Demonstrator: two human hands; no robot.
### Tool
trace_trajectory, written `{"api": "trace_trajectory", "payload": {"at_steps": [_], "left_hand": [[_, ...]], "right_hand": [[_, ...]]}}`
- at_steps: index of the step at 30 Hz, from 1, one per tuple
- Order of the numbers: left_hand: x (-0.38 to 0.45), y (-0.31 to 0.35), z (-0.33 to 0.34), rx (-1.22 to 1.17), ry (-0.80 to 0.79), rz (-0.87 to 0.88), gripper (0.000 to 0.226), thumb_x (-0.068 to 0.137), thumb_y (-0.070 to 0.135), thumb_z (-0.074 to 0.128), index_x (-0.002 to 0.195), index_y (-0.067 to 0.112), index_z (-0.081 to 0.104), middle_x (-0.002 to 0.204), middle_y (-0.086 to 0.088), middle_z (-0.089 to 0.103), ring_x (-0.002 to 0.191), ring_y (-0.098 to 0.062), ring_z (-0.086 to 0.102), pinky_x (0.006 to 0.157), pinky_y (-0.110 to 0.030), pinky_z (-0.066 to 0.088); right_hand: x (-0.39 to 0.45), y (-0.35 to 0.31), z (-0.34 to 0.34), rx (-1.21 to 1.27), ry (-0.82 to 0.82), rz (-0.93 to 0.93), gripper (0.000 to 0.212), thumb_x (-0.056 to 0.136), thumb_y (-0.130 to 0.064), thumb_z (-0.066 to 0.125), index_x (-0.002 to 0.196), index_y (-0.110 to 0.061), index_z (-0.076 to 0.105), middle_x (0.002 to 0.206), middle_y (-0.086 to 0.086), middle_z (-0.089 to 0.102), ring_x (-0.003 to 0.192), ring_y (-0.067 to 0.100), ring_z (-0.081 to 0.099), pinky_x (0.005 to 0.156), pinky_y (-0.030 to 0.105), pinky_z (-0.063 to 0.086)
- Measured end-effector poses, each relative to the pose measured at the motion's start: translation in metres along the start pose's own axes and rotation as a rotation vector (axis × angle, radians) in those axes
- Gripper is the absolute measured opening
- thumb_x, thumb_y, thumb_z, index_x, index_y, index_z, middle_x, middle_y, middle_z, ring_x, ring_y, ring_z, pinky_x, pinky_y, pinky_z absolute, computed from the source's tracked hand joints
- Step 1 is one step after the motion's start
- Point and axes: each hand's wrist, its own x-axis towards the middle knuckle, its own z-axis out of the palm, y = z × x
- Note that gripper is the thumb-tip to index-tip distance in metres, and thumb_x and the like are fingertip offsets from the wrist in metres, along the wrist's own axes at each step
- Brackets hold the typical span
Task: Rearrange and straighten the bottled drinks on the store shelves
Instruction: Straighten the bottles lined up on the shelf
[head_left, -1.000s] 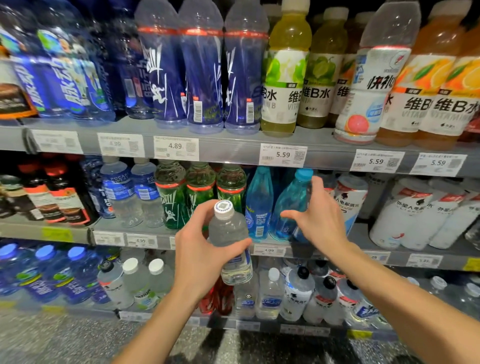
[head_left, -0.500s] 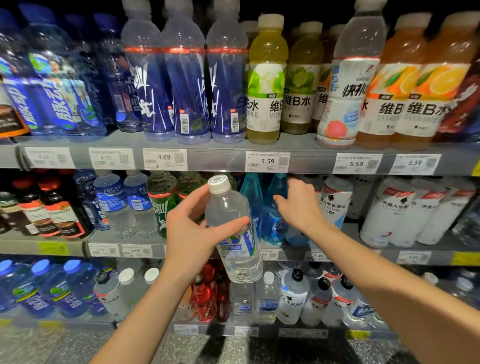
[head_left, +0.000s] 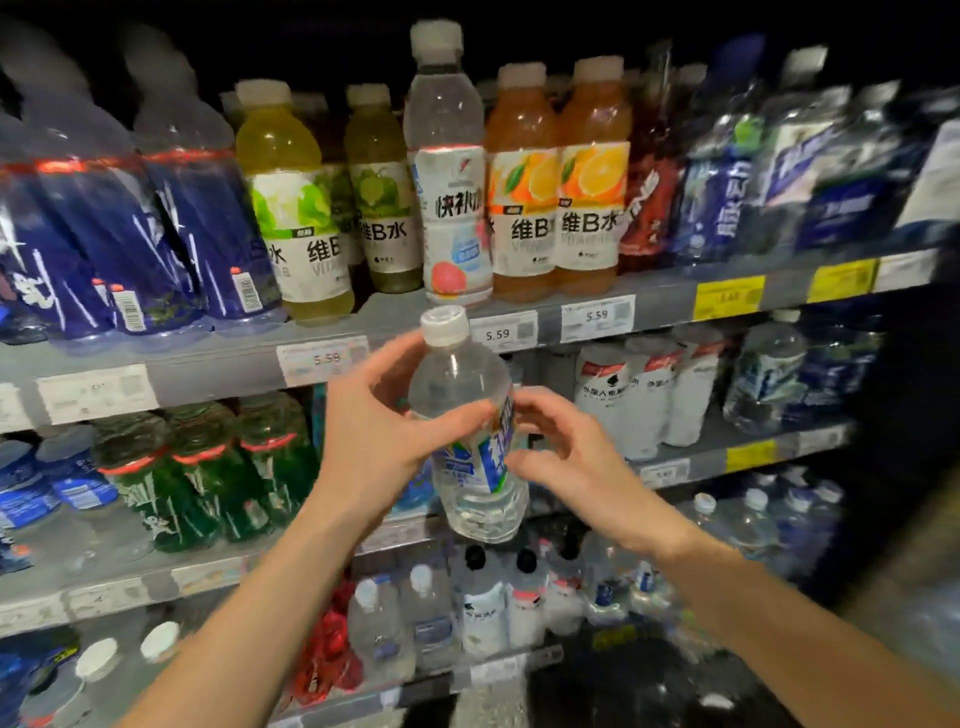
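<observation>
1. The left hand (head_left: 374, 441) has its grip wrapped around a clear plastic water bottle with a white cap and blue label (head_left: 470, 431), held tilted in front of the grey metal store shelf (head_left: 218, 371).
2. The right hand (head_left: 576, 462) has curled fingers at the bottle's label side; whether they touch it I cannot tell.
3. Orange vitamin drink bottles (head_left: 556, 182) stand on the shelf above.
</observation>
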Motion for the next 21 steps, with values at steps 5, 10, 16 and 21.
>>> {"api": "trace_trajectory", "payload": {"at_steps": [5,10,16,21], "left_hand": [[0.014,-0.001,0.073,-0.024,-0.084,0.004,0.055,0.062,0.007,0.089,0.113,0.015,0.07,0.106,0.004,0.076,0.103,-0.013,0.07,0.087,-0.026,0.055],[0.026,-0.006,0.14,-0.065,-0.191,0.0,0.053,0.064,0.001,0.088,0.112,0.013,0.069,0.106,0.003,0.076,0.101,-0.013,0.07,0.085,-0.025,0.055],[0.041,-0.013,0.202,-0.094,-0.343,-0.024,0.064,0.067,0.002,0.086,0.124,0.015,0.062,0.114,0.013,0.072,0.111,-0.005,0.065,0.091,-0.019,0.05],[0.045,-0.036,0.235,-0.044,-0.4,-0.094,0.068,0.069,0.012,0.088,0.128,0.025,0.059,0.121,0.02,0.067,0.117,0.002,0.059,0.091,-0.017,0.048]], "right_hand": [[-0.024,0.001,-0.058,-0.132,0.1,0.062,0.059,0.076,-0.022,0.085,0.115,-0.047,0.048,0.109,-0.037,0.061,0.108,-0.014,0.056,0.086,0.015,0.049],[-0.042,0.013,-0.11,-0.229,0.292,0.09,0.062,0.067,-0.029,0.087,0.11,-0.054,0.05,0.104,-0.041,0.059,0.109,-0.013,0.054,0.087,0.018,0.05],[-0.052,0.038,-0.163,-0.262,0.503,0.083,0.058,0.058,-0.024,0.088,0.1,-0.048,0.057,0.098,-0.035,0.064,0.099,-0.009,0.06,0.083,0.025,0.056],[-0.05,0.069,-0.194,-0.248,0.6,0.13,0.066,0.051,-0.037,0.086,0.112,-0.031,0.062,0.098,-0.023,0.068,0.095,-0.005,0.062,0.085,0.035,0.058]]}}
